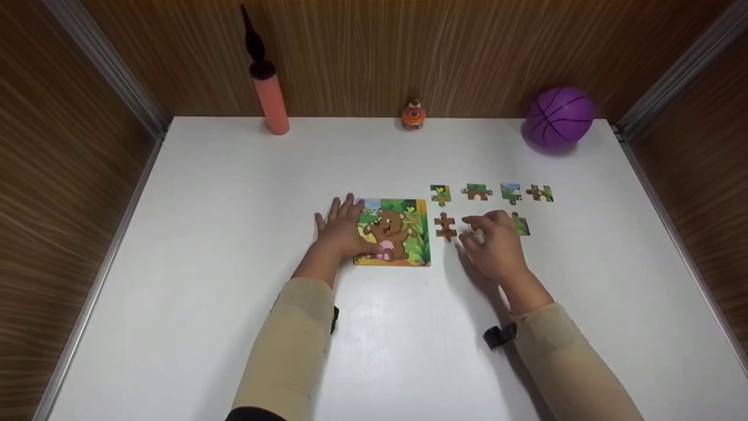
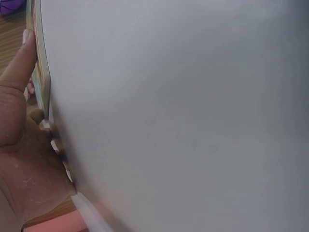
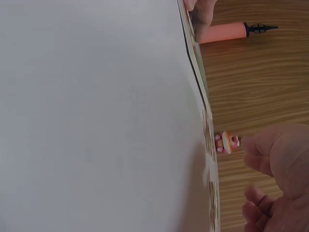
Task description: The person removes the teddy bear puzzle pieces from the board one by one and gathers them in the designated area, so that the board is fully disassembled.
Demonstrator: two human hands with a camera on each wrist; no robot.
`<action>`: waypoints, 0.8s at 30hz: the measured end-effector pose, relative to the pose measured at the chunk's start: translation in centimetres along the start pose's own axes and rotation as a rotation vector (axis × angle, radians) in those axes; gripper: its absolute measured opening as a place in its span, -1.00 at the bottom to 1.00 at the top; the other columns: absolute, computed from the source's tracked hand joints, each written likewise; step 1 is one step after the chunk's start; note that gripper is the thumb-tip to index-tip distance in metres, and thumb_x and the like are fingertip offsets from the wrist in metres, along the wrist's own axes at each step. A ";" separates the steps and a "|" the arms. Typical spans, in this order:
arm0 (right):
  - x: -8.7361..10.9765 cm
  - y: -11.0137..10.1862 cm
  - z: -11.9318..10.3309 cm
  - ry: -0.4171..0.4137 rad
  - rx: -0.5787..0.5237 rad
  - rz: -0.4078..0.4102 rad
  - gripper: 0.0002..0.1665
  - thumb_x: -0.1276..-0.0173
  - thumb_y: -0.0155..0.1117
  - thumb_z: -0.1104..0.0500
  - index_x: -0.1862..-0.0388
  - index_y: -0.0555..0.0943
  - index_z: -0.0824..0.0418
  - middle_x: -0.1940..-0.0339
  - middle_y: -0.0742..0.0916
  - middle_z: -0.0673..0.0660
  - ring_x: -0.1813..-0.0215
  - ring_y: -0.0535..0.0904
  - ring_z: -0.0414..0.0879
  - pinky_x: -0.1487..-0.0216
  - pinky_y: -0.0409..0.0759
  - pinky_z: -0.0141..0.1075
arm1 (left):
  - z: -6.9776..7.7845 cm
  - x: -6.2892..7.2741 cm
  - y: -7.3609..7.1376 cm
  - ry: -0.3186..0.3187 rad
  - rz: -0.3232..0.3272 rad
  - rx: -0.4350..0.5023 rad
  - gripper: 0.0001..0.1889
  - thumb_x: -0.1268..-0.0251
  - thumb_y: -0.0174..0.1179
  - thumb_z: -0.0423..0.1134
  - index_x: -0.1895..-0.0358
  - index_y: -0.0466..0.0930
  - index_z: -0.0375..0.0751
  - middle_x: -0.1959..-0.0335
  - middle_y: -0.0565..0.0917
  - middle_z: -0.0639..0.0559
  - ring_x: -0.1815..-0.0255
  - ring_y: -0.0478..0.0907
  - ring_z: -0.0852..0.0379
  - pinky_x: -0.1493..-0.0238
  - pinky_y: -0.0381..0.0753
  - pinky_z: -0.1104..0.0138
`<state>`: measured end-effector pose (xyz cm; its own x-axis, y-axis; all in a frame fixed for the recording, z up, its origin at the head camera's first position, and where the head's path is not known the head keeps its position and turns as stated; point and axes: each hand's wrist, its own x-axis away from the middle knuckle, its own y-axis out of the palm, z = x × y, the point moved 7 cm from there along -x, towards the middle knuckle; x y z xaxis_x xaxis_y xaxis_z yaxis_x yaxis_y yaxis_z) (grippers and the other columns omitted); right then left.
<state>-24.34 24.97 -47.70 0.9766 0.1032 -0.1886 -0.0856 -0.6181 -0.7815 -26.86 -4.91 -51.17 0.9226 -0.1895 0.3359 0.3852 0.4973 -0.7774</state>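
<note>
A square bear puzzle [image 1: 416, 234] lies flat on the white table. My left hand [image 1: 339, 234] rests at its left edge, fingers spread and the thumb lying across the picture. In the left wrist view, that thumb [image 2: 21, 65] lies along the puzzle's edge. Above the loose pieces is my right hand [image 1: 497, 248], thumb and index finger apart. A partly hidden piece [image 1: 473, 227] shows between them. A brown piece [image 1: 445, 227] lies to the left of these fingertips, a green piece [image 1: 520, 224] to the right. The right wrist view shows no piece in the right hand [image 3: 289, 169].
Farther back is a row of puzzle pieces, among them a brown one [image 1: 477, 192] and a blue-green one [image 1: 511, 193]. Along the table's far edge stand a pink hand pump [image 1: 272, 102], a small orange figurine [image 1: 414, 115] and a purple ball [image 1: 560, 118].
</note>
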 end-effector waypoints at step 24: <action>0.6 5.6 -6.7 -0.050 0.003 -0.237 -0.46 -0.34 0.55 0.19 -0.25 0.70 0.36 -0.09 0.71 0.30 -0.23 0.63 0.25 -0.25 0.59 0.12 | 0.0 -0.2 0.0 -0.003 -0.002 -0.008 0.28 -0.11 0.55 0.30 -0.77 -0.06 -0.02 -0.79 -0.24 -0.03 -0.76 -0.47 -0.12 -0.60 -0.54 -0.25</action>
<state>-22.91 16.37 -48.26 0.9586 0.2832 -0.0292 0.1438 -0.5700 -0.8089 -27.01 -4.85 -51.26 0.9220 -0.1878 0.3387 0.3868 0.4899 -0.7813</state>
